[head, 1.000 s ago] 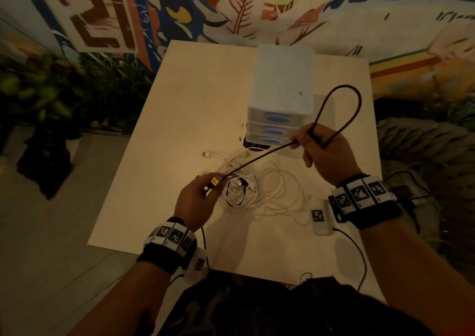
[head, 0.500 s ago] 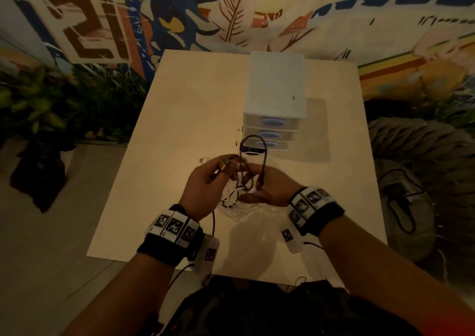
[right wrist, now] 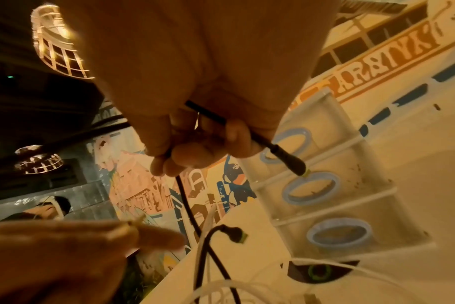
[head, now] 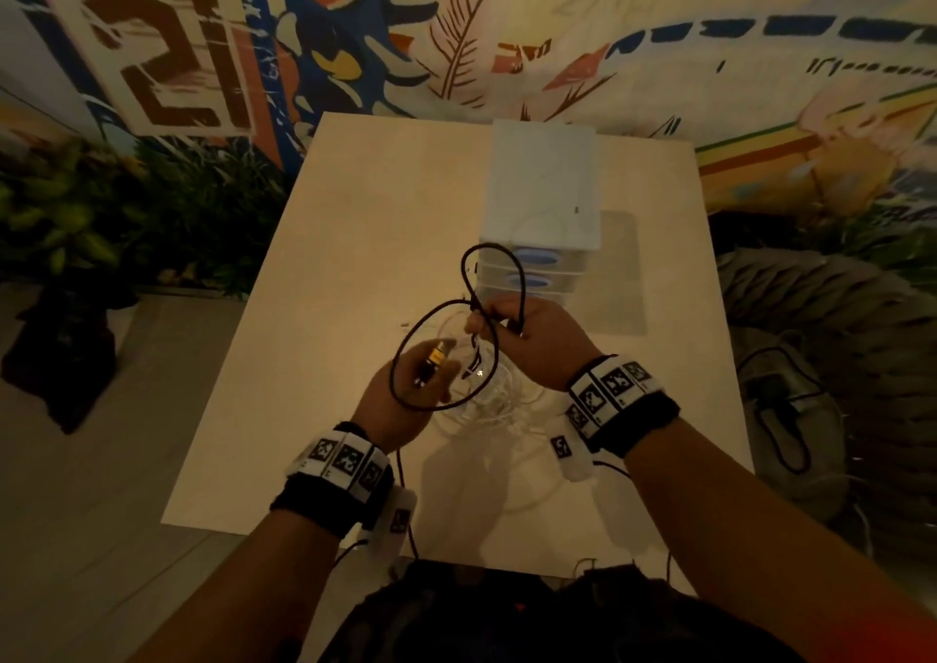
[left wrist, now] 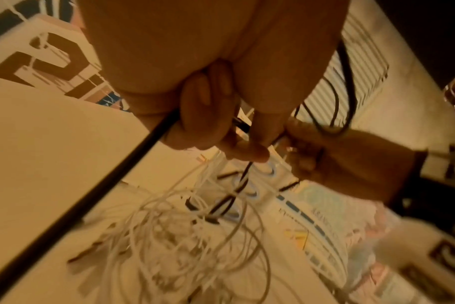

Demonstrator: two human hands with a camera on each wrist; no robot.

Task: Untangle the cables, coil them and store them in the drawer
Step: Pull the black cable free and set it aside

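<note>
Black cable (head: 405, 353) – two loops, right hand (head: 527, 340) gripping their crossing, left hand (head: 405, 399) pinching plug end, white cables (left wrist: 185, 242) blurred on counter (head: 355, 267).

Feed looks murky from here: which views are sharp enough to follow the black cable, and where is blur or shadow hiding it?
Head view: dim, warm light, but the black cable loops read clearly between the left hand and right hand. Left wrist view: motion blur smears the white cables. Right wrist view: the cable's plug is sharp; the foreground left hand is blurred.
</note>
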